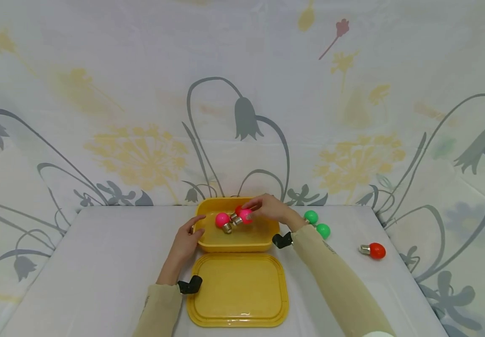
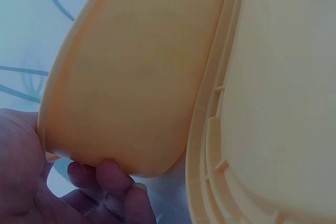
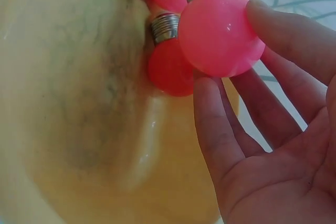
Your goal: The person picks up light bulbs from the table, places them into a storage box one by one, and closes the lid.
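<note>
A yellow box (image 1: 236,245) stands near the back of the table. My left hand (image 1: 187,238) holds its left end, with fingers (image 2: 110,176) curled against the wall. Over the inside of the box, my right hand (image 1: 268,208) pinches a round pink light bulb (image 3: 220,35) between thumb and fingertips, its metal screw base pointing away from the palm. Below and beside it in the box lie a red bulb (image 3: 170,69) and a second pink bulb (image 1: 222,219).
In front of the box lies a yellow lid (image 1: 238,290), close along its near side. Two green bulbs, one farther back (image 1: 311,216) and one nearer (image 1: 323,230), lie beside the right forearm. Farther right is another red bulb (image 1: 377,251). A patterned cloth (image 1: 242,154) hangs behind the table.
</note>
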`<state>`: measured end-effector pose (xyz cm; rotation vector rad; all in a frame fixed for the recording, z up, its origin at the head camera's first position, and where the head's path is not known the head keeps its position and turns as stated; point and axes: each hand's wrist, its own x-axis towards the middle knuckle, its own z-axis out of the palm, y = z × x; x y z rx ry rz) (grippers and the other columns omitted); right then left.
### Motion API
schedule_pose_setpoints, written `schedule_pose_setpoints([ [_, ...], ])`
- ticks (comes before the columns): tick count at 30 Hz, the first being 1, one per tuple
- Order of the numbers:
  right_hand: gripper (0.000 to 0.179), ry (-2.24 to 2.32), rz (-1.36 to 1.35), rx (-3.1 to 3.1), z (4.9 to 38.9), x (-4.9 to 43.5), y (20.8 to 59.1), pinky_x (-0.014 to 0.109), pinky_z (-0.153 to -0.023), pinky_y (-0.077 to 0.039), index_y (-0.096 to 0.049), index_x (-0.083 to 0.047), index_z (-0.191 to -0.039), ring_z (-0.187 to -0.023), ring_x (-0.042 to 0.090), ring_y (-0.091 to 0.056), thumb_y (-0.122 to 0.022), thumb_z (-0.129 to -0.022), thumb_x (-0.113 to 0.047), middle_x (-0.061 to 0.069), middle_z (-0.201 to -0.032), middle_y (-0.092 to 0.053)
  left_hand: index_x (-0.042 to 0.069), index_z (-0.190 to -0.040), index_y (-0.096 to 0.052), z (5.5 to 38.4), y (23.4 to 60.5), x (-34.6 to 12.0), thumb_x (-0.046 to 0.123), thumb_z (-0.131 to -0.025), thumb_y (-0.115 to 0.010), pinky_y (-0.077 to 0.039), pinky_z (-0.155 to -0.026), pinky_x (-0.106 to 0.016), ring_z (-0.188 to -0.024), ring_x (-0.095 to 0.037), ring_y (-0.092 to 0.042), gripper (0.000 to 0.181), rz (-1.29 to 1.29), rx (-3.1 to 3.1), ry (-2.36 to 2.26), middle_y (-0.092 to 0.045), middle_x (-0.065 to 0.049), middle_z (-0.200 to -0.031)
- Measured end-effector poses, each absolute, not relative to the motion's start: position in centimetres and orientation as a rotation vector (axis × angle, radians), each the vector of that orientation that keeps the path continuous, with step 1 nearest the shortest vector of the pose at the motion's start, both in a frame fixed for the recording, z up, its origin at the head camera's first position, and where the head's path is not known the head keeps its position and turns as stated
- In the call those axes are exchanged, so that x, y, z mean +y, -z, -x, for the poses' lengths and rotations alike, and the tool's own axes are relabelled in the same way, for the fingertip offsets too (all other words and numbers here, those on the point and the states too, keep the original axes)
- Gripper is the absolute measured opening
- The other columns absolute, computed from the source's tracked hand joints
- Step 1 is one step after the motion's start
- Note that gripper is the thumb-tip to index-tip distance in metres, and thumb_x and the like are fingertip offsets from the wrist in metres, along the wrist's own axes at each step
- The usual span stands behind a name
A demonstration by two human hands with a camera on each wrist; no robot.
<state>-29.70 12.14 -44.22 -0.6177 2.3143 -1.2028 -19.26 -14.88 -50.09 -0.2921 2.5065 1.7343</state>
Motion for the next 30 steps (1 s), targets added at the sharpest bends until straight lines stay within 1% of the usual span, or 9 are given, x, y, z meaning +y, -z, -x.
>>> schedule_pose_setpoints([
  [4, 0.03, 1.218, 0.62, 2.251, 30.1, 12.1, 44.7, 0.041, -0.102, -0.045, -0.073, -0.008, -0.117, -0.109, 0.022, -0.062, -0.072, -0.088, -0.013, 0.002, -0.116, -0.071, 0.017, -0.144, -0.053, 19.2, 50.0, -14.8, 0.013, -0.1, -0.054, -0.035, -0.111, -0.052, -0.134, -0.038, -0.038, 0.044, 0.289, 2.517, -1.735, -0.038, -0.02, -0.153],
  [6, 0.03, 1.227, 0.623, 2.215, 30.3, 12.2, 45.0, 0.04, -0.1, -0.047, -0.073, -0.007, -0.118, -0.109, 0.022, -0.061, -0.073, -0.088, -0.014, 0.003, -0.116, -0.071, 0.017, -0.144, -0.053, 19.2, 50.0, -14.7, 0.013, -0.1, -0.054, -0.031, -0.113, -0.052, -0.14, -0.039, -0.034, 0.044, 0.291, 2.517, -1.736, -0.037, -0.02, -0.154],
  [9, 0.033, 1.232, 0.605, 2.174, 30.5, 12.2, 45.4, 0.038, -0.098, -0.048, -0.072, -0.008, -0.12, -0.108, 0.021, -0.06, -0.074, -0.088, -0.016, 0.002, -0.118, -0.07, 0.017, -0.144, -0.053, 19.2, 50.0, -14.7, 0.012, -0.1, -0.054, -0.029, -0.113, -0.052, -0.144, -0.04, -0.029, 0.044, 0.288, 2.516, -1.736, -0.036, -0.02, -0.155],
  [12, 0.035, 1.237, 0.583, 2.144, 30.6, 12.3, 45.8, 0.037, -0.098, -0.047, -0.072, -0.01, -0.122, -0.107, 0.021, -0.059, -0.075, -0.088, -0.018, 0.001, -0.119, -0.069, 0.017, -0.144, -0.053, 19.2, 49.9, -14.6, 0.013, -0.1, -0.054, -0.03, -0.113, -0.053, -0.143, -0.04, -0.03, 0.044, 0.295, 2.519, -1.73, -0.036, -0.02, -0.155],
  [15, 0.036, 1.258, 0.56, 2.109, 30.7, 12.2, 45.9, 0.036, -0.098, -0.049, -0.072, -0.01, -0.122, -0.107, 0.022, -0.061, -0.075, -0.088, -0.018, 0.002, -0.12, -0.069, 0.017, -0.143, -0.054, 19.1, 49.9, -14.6, 0.013, -0.1, -0.055, -0.031, -0.113, -0.053, -0.139, -0.038, -0.035, 0.044, 0.305, 2.524, -1.73, -0.038, -0.019, -0.154],
  [19, 0.036, 1.288, 0.542, 2.078, 30.8, 12.3, 46.2, 0.034, -0.094, -0.052, -0.071, -0.008, -0.123, -0.103, 0.022, -0.064, -0.075, -0.088, -0.016, 0.005, -0.12, -0.068, 0.018, -0.143, -0.054, 19.1, 49.9, -14.5, 0.013, -0.1, -0.055, -0.031, -0.113, -0.052, -0.138, -0.039, -0.035, 0.044, 0.305, 2.522, -1.729, -0.037, -0.02, -0.154],
  [23, 0.035, 1.278, 0.543, 2.092, 30.9, 12.5, 46.4, 0.033, -0.092, -0.053, -0.071, -0.008, -0.122, -0.1, 0.021, -0.066, -0.075, -0.088, -0.016, 0.004, -0.119, -0.069, 0.018, -0.143, -0.054, 19.1, 50.0, -14.6, 0.014, -0.1, -0.055, -0.032, -0.112, -0.052, -0.138, -0.038, -0.035, 0.044, 0.312, 2.516, -1.726, -0.036, -0.019, -0.155],
  [30, 0.035, 1.28, 0.537, 2.088, 30.9, 12.5, 46.3, 0.034, -0.092, -0.054, -0.072, -0.007, -0.121, -0.101, 0.022, -0.066, -0.076, -0.087, -0.013, 0.006, -0.121, -0.068, 0.019, -0.143, -0.054, 19.2, 49.7, -14.9, 0.015, -0.1, -0.056, -0.036, -0.11, -0.052, -0.13, -0.037, -0.039, 0.044, 0.321, 2.516, -1.705, -0.038, -0.019, -0.153],
])
